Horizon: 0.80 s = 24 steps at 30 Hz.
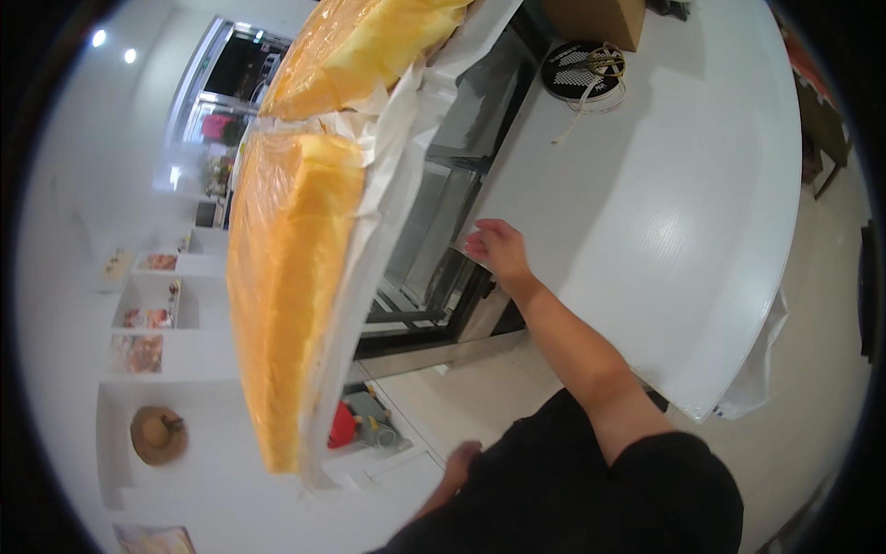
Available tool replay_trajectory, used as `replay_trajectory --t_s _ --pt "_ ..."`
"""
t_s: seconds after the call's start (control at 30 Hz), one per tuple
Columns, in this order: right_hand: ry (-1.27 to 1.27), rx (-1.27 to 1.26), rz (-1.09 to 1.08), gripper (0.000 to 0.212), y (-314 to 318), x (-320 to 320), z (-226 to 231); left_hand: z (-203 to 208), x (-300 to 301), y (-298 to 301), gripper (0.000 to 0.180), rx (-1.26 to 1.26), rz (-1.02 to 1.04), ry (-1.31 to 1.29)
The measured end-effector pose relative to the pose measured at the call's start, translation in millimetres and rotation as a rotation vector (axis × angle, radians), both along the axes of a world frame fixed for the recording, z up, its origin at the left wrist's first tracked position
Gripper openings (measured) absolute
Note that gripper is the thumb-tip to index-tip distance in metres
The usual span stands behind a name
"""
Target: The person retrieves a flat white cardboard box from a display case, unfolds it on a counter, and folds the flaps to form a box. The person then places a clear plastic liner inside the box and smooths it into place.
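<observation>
My right hand [499, 250] is near the left edge of a white table [683, 212], its fingers curled in together. Whatever the fingers may hold is too small to make out. Low in the view, my left hand [463, 456] hangs beside my dark shirt, with its fingers mostly hidden. To the left, a long yellow-orange slab [305, 277], like sponge cake, looms large and tilted in the view. Clear film seems to cover it, and white paper [392, 175] lies along its side. A second yellow slab [369, 55] sits beyond it. Neither hand touches the slabs.
A glass case [471, 111] with a dark frame stands left of the table. On the table are a round black patterned piece [580, 81] with cords and a cardboard box [600, 18]. Red and grey items [369, 420] lie low by the floor. A straw hat [158, 435] hangs at left.
</observation>
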State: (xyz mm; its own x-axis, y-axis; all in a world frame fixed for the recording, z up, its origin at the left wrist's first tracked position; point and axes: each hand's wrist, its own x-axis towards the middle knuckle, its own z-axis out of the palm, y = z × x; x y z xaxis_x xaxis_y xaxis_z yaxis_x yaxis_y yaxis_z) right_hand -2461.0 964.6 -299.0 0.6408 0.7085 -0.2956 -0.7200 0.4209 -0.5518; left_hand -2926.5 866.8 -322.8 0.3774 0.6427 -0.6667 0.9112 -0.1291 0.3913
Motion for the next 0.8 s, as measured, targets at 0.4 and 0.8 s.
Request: replay_trajectory --t_s 0.4,0.8 --pt "-0.363 -0.532 -0.36 0.028 -325.3 25.1 -7.8 45.1 366.0 121.0 0.019 0.538 -0.135 -0.545" --pt "-0.122 -0.169 -0.194 0.042 -391.8 37.9 -33.6 -73.5 595.5 383.7 0.031 0.272 -0.02 -0.241"
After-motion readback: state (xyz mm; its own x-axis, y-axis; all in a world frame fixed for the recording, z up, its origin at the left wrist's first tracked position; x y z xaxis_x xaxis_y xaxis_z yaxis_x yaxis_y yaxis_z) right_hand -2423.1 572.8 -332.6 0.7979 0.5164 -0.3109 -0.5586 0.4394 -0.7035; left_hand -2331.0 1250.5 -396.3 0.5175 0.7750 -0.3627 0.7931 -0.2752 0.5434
